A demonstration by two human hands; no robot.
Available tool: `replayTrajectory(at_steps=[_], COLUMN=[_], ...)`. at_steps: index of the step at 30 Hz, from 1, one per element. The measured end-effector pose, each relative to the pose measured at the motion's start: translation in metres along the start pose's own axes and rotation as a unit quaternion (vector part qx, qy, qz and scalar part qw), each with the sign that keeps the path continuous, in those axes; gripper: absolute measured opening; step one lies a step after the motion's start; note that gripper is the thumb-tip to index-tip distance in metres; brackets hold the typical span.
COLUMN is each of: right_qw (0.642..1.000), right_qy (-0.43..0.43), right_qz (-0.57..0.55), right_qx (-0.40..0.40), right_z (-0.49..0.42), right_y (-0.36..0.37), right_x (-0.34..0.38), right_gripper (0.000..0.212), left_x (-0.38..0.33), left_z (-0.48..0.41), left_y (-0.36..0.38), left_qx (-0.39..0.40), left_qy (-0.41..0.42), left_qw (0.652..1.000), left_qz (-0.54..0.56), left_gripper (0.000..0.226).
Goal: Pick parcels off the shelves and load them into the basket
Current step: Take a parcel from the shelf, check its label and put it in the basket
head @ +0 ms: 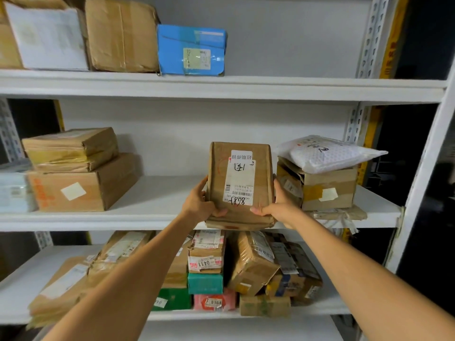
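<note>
Parcel (240, 183), brown, was held at the front edge of the middle shelf (152, 205). Its long axis ran away from the person, with the label face toward the camera and the print upside down. Left hand (199, 205) clamped its left edge and right hand (280, 206) its right edge, thumbs on the face, fingers wrapped behind. Box (330, 190) sat just right of it.

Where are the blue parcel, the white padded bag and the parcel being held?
blue parcel (192, 50): head view, middle of its front face.
white padded bag (327, 155): head view, its bubbled top.
held brown parcel (240, 184): head view, its white label.
</note>
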State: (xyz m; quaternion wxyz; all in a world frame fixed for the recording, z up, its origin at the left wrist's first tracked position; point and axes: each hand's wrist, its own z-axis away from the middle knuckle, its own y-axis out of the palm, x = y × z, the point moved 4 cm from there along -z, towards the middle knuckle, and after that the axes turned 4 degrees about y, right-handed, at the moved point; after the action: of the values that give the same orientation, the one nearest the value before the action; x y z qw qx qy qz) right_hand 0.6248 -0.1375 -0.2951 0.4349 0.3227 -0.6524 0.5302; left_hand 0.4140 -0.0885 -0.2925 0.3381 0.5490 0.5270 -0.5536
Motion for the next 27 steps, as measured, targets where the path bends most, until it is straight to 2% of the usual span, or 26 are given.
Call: replayTrajectory(at_steps=[7, 10, 17, 23, 27], right_qw=[1.000, 0.999, 0.998, 0.994, 0.990], right_qy=[0.008, 0.037, 0.067, 0.089, 0.108], right_qz=[0.010, 0.017, 0.011, 0.007, -0.005], right_qx=[0.002, 0.010, -0.013, -0.059, -0.095], right_z=[0.010, 0.007, -0.001, 0.005, 0.022], right_y=[-0.002, -0.003, -0.004, 0.005, 0.015], right_x=[0.004, 0.007, 0.010, 0.007, 0.010], right_gripper=[0.114, 0.111, 0.114, 0.122, 0.104], left_x=[0.006, 0.007, 0.007, 0.008, 0.011], left_z=[0.002, 0.002, -0.017, -0.029, -0.022], left_y=[0.000, 0.000, -0.005, -0.008, -0.009], left_qx=[-0.031, -0.037, 0.036, 0.077, 0.070], left_qy=[0.003, -0.019, -0.042, -0.027, 0.016], left_qw=[0.999, 0.998, 0.998, 0.992, 0.983], left_qz=[-0.044, -0.053, -0.043, -0.096, -0.167], left_gripper=[0.111, 0.118, 0.134, 0.119, 0.085])
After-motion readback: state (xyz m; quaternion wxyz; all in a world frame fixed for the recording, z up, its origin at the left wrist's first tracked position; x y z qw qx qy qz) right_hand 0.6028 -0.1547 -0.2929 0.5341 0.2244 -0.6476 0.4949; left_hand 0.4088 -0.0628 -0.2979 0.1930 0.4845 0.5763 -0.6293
